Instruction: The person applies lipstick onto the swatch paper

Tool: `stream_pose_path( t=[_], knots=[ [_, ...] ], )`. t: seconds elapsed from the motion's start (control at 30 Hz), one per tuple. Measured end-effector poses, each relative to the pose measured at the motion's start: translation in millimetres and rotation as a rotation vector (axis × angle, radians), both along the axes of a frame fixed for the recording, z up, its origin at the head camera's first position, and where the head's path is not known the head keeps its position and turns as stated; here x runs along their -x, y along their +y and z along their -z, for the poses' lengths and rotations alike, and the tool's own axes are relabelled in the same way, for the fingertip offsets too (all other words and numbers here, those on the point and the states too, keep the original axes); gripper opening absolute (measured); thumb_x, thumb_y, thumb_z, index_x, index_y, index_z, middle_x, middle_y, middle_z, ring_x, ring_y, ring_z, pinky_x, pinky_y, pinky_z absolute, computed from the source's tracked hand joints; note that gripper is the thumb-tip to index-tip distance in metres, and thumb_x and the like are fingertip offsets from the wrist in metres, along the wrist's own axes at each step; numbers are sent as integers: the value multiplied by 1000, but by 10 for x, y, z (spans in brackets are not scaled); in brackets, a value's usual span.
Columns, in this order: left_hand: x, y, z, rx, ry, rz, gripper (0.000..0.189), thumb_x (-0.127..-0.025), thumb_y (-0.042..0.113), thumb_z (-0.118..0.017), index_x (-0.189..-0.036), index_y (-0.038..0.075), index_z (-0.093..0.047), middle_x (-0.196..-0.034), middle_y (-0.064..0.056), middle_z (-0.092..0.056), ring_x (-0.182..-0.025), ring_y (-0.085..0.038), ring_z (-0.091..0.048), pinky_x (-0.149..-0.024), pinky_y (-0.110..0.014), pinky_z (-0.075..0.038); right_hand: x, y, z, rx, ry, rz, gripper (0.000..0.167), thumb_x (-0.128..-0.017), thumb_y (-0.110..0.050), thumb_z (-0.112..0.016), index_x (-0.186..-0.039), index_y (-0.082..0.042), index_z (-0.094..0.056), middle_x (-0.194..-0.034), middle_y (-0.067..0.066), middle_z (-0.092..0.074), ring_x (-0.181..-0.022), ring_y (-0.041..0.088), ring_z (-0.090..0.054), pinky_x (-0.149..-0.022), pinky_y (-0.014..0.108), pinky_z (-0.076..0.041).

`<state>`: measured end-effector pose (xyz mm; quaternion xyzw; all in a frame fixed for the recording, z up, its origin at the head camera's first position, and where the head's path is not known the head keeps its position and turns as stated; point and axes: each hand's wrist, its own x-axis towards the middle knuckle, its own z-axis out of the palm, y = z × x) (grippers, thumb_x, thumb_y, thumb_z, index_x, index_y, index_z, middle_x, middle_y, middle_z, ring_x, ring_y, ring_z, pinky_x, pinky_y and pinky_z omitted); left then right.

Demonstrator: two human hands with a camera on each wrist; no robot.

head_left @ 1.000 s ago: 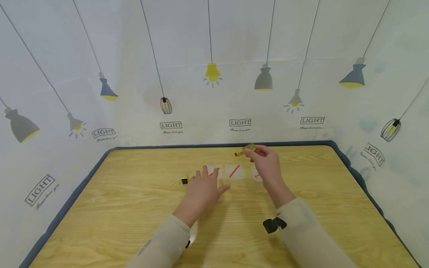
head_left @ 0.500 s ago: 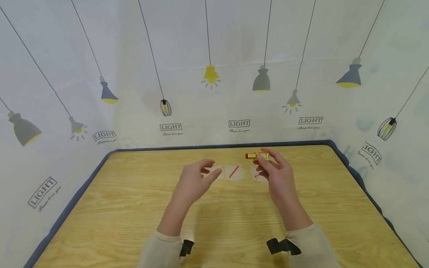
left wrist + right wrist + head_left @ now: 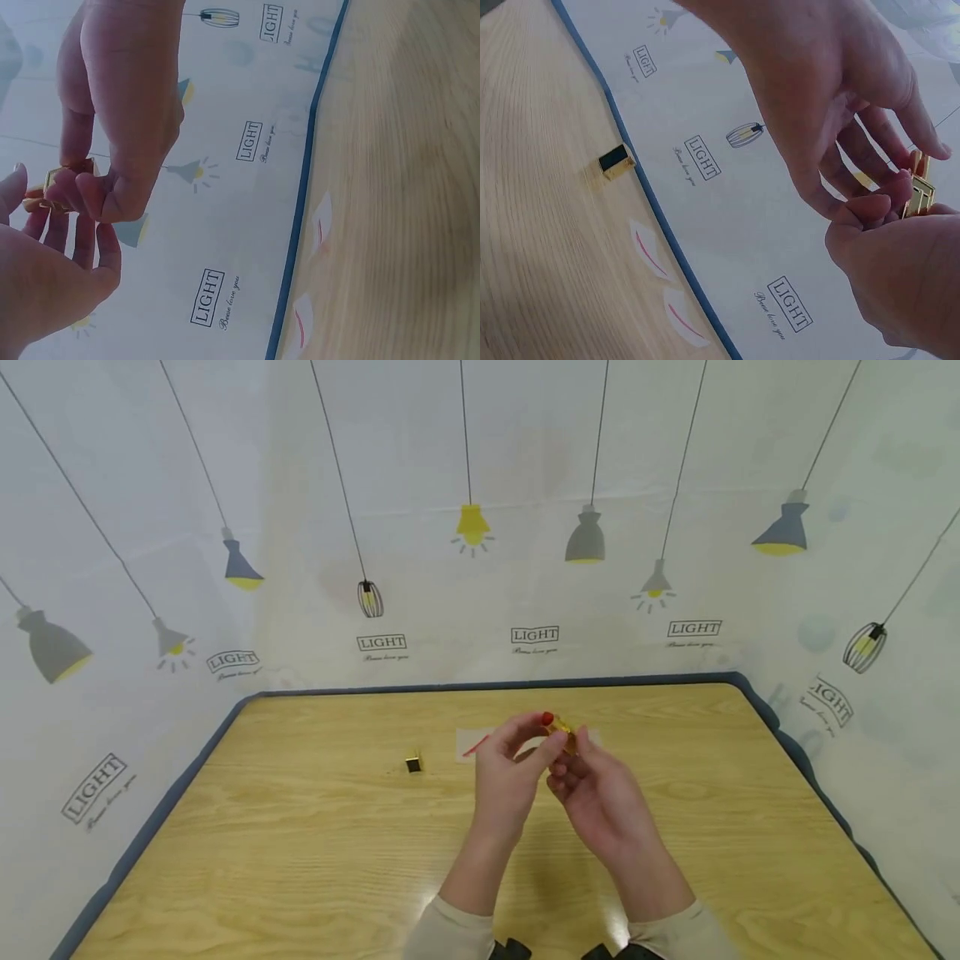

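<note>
A lipstick (image 3: 562, 725) in a gold square tube, its red tip pointing up and left, is held between both hands above the table. My left hand (image 3: 507, 772) pinches the tube near the red end between thumb and fingers. From the right, my right hand (image 3: 611, 797) grips the lower end of the tube, its thumb against it. In the right wrist view the lipstick (image 3: 919, 191) shows gold between the hands, its red tip hidden. The left wrist view shows the lipstick (image 3: 67, 180) largely covered by fingers.
The gold-and-black lipstick cap (image 3: 413, 764) stands on the wooden table (image 3: 300, 827) left of the hands. Small white paper pieces (image 3: 470, 746) with red strokes lie behind the hands, partly covered. A lamp-print cloth (image 3: 450, 593) walls the table's back and sides.
My right hand has brought the lipstick lower and toward the middle, turning it tip-up. My left hand has lifted from beside the papers, moved right and taken hold of the lipstick.
</note>
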<state>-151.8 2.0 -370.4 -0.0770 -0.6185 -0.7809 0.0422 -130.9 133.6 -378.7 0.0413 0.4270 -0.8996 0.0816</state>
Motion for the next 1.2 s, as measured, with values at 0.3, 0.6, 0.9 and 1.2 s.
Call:
stream_pose_path(
  t=[0.3, 0.6, 0.9, 1.2],
  knots=[
    [39, 20, -9, -6, -27, -51, 22, -96, 15, -81, -115, 4, -81, -119, -10, -79, -112, -16, -69, -103, -38, -59, 5, -65, 56, 12, -64, 8, 31, -108, -46, -57, -112, -19, -72, -92, -4, -68, -88, 13, -56, -88, 24, -52],
    [55, -75, -9, 21, -48, 16, 28, -101, 20, -76, -126, 7, -79, -127, -7, -79, -120, -20, -73, -101, -32, -59, -6, -110, 81, -79, 5, 5, 32, -109, -41, -56, -103, -21, -80, -88, -6, -70, -84, 11, -59, -84, 24, -53],
    [71, -87, -26, 35, -17, -58, 25, -96, 19, -82, -117, 7, -83, -116, -9, -82, -90, -10, -76, -68, -18, -54, 15, -114, 52, -116, 29, 22, 19, -112, -21, -56, -106, -19, -73, -97, -4, -72, -91, 11, -66, -88, 23, -57],
    [74, -64, 2, 19, -27, -144, 25, -89, 15, -87, -111, 3, -84, -108, -14, -83, -85, -12, -78, -72, -23, -60, 23, -103, 77, -109, 49, 22, 14, -109, -11, -59, -109, -20, -70, -95, -6, -75, -93, 9, -68, -88, 23, -58]
  ],
)
